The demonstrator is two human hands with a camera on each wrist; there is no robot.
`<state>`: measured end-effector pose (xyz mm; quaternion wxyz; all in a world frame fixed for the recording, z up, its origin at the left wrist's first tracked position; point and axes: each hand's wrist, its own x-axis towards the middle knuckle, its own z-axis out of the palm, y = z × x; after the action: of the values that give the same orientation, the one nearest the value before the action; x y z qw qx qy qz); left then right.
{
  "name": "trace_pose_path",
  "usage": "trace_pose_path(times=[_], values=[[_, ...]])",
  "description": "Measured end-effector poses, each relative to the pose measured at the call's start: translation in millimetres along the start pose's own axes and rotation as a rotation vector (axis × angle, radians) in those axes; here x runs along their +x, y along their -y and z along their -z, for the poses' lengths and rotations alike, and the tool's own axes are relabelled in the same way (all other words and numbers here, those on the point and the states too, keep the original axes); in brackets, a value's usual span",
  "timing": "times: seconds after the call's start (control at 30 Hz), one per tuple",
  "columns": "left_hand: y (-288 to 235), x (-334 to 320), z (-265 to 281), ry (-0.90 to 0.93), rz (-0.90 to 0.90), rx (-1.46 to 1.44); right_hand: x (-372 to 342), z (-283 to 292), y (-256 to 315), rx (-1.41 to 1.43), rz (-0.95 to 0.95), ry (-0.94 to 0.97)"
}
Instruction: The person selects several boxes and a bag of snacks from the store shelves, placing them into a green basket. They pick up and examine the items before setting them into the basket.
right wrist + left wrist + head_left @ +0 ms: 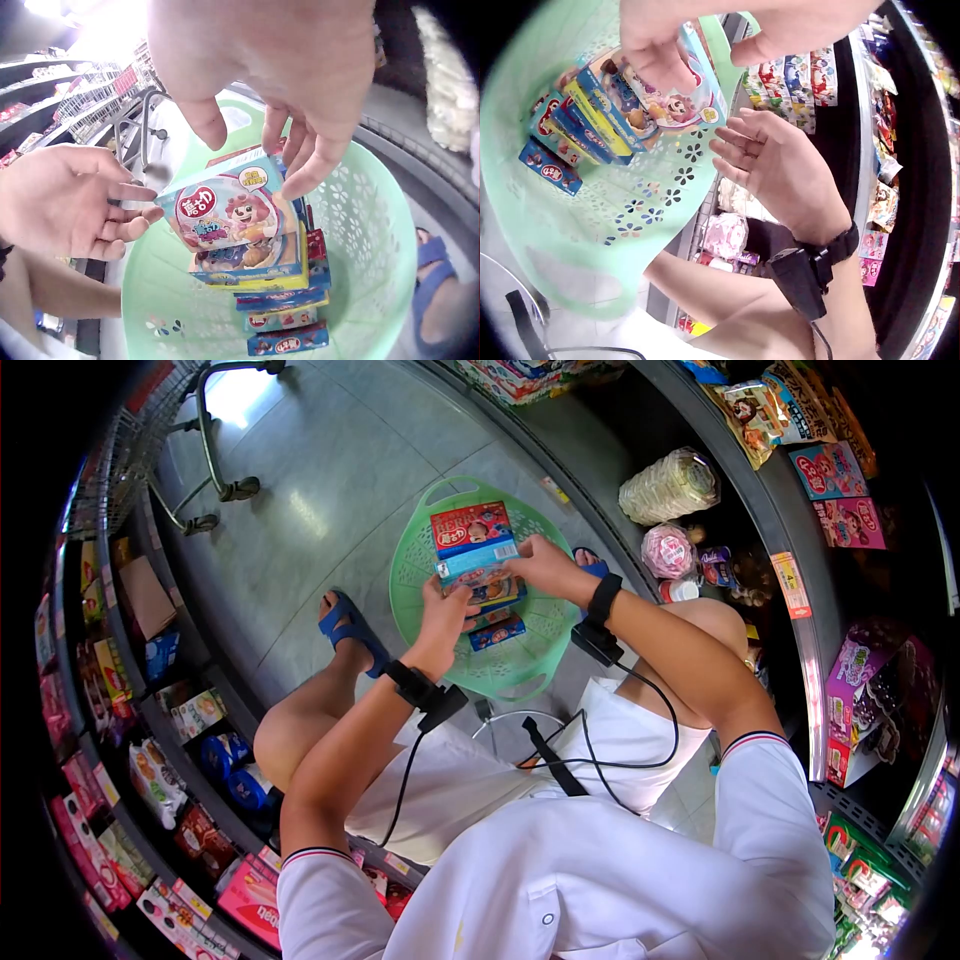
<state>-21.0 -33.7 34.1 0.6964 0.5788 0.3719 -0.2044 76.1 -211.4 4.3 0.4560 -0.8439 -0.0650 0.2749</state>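
Note:
A light blue candy box (478, 563) (682, 105) (225, 212) is tilted above stacked boxes in a green basket (405, 575) (510, 180) (150, 300). My right hand (550, 570) (784, 176) (277, 67) has its fingers at the box's upper right corner, some in front and some behind the edge. At the opposite corner, the relaxed fingertips of my left hand (442, 628) (667, 37) (75, 202) touch the box. Beneath lie several blue, yellow and red boxes, with a small dark blue one (497, 633) (550, 166) (289, 340) at the near end.
The basket stands between the person's feet in blue sandals (350, 628). Shelves of packaged snacks (200, 710) run along the left, and a shelf edge (790, 550) with jars (672, 488) lies to the right. A metal cart (210, 450) is at the upper left.

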Motion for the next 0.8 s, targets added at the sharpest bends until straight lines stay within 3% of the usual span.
trace_pose_path(times=[0.53, 0.63, 0.8], values=[[-6, -1, 1, -0.034, -0.003, 0.05, 2, 1, -3, 0.012, -0.024, -0.01], [-7, 1, 2, -0.038, 0.004, 0.087, 6, -6, -11, -0.05, 0.041, -0.124], [-6, 3, 3, -0.072, -0.002, 0.167, -3, 3, 7, 0.013, 0.007, -0.051]])
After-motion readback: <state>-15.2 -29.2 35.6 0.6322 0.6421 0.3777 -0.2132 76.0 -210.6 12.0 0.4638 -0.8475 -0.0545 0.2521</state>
